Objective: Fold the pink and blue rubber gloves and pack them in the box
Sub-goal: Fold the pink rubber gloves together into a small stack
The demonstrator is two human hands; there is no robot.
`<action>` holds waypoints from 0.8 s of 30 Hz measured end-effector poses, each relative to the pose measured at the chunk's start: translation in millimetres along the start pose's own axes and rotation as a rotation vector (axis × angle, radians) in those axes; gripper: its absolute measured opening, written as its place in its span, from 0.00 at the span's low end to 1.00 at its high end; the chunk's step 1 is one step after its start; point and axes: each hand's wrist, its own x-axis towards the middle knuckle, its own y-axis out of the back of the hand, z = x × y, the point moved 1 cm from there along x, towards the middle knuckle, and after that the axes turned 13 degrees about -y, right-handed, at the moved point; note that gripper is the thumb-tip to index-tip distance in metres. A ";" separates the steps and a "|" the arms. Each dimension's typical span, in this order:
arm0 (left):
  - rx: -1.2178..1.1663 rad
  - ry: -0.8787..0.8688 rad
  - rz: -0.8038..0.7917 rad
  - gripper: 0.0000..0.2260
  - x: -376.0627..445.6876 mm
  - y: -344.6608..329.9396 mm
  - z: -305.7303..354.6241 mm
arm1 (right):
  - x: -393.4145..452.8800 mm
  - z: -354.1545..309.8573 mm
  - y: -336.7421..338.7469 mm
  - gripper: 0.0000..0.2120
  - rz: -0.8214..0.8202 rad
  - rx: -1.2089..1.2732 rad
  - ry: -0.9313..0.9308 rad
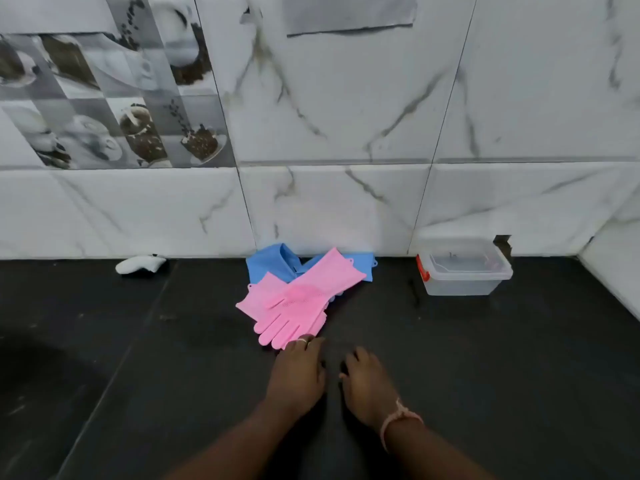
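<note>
Two pink rubber gloves lie crossed on the black counter, fingers pointing toward me. Under them, against the wall, lie the blue gloves, mostly covered. A clear plastic box with a red latch stands to the right by the wall, its lid on. My left hand rests palm down, and its fingertips touch the pink glove fingers. My right hand hovers beside it over the bare counter, fingers bent, holding nothing.
A white crumpled object lies at the left by the wall. The marble-tiled wall bounds the back, and a side wall closes the right corner. The black counter stretches wide on the left.
</note>
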 end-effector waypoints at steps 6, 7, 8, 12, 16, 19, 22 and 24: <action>-0.063 0.032 -0.045 0.17 8.5 -3.0 10.2 | -5.6 6.2 -1.2 0.17 -0.021 -0.023 -0.011; -0.051 0.045 -0.039 0.18 11.3 -2.5 10.0 | -4.2 8.3 0.6 0.17 -0.011 -0.019 -0.026; -0.038 0.072 -0.027 0.19 14.3 -2.3 8.5 | -3.1 11.4 2.6 0.17 -0.003 -0.018 -0.046; 0.080 0.202 -0.030 0.27 22.9 5.0 -3.6 | 1.0 25.8 7.7 0.17 -0.050 -0.008 -0.083; 0.064 0.307 -0.125 0.34 25.2 8.1 -26.0 | 4.1 36.4 10.6 0.20 -0.122 0.001 -0.054; 0.045 0.307 -0.125 0.28 25.8 9.0 -35.2 | 4.1 35.9 14.8 0.18 -0.100 0.001 -0.020; 0.014 0.311 -0.053 0.17 25.7 11.5 -39.5 | 7.3 31.8 19.2 0.14 -0.085 0.041 -0.008; -0.063 0.336 0.002 0.14 26.4 16.8 -39.0 | 10.4 27.1 22.0 0.12 -0.079 0.117 -0.007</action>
